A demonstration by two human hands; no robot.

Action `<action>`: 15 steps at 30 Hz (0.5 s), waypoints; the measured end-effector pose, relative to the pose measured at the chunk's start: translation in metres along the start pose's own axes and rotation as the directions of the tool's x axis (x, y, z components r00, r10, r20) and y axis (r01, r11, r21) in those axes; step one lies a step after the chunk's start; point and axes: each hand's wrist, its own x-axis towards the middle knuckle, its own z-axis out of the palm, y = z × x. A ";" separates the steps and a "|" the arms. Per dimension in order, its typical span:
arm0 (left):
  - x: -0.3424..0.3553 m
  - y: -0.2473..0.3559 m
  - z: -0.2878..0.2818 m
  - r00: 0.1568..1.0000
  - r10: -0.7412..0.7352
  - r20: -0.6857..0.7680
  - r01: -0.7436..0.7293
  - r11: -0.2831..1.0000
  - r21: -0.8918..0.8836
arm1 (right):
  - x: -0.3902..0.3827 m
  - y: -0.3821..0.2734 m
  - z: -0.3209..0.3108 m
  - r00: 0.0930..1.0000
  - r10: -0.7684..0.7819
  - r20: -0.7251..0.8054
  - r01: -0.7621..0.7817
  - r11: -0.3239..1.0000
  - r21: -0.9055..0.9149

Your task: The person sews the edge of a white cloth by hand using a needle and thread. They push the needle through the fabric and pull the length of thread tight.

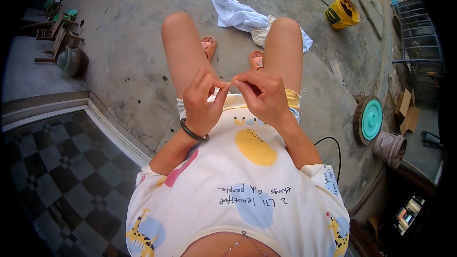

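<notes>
You've got left hand (203, 101) and right hand (262, 96) both pinched thumb-to-finger on a tiny pale piece (228, 84), at 2 o'clock from left, 10 from right, neither hand nearer, long axis too small to tell, white shorts (233, 100) at its 6.

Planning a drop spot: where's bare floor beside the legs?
Concrete floor, bar specks, one scrap, between left knee and rounded pot, and between right thigh and turquoise lid. Crowded: white cloth beyond sandals; lid, pail, cardboard box at right.
</notes>
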 end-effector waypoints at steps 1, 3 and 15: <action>0.000 0.000 0.000 1.000 -0.010 0.006 0.010 1.000 -0.003 | 0.000 0.000 0.000 1.000 0.000 0.001 0.000 1.000 0.002; 0.001 0.000 0.000 1.000 0.004 0.004 -0.004 1.000 -0.015 | 0.000 0.000 0.001 1.000 0.001 -0.003 -0.001 1.000 0.009; 0.002 -0.002 -0.001 0.986 0.166 0.011 -0.159 0.963 -0.218 | -0.001 -0.002 0.007 0.997 0.065 -0.043 -0.064 0.998 0.019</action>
